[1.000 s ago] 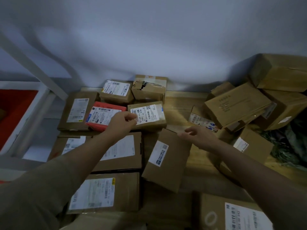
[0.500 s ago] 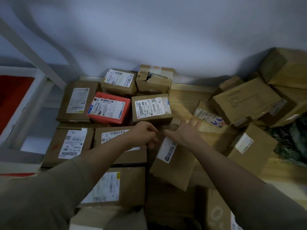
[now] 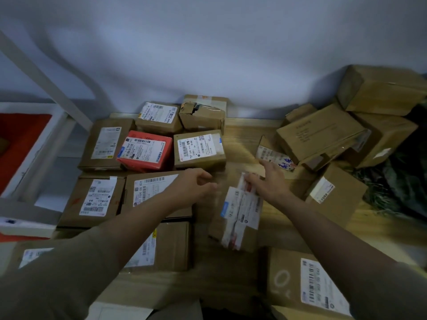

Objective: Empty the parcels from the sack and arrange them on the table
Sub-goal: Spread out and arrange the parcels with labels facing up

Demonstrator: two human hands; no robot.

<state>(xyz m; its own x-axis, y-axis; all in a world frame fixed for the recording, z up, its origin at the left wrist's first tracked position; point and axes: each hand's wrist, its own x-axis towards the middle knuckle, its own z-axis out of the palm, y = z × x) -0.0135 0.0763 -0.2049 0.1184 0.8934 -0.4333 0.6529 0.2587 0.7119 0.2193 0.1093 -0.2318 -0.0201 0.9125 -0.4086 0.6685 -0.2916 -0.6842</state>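
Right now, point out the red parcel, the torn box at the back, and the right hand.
red parcel [image 3: 147,150]: head view, on its white label.
torn box [image 3: 203,117]: head view, on its crumpled front face.
right hand [image 3: 269,181]: head view, on its back.

pale wall [image 3: 208,54], white frame [image 3: 53,88], red panel [image 3: 18,144]
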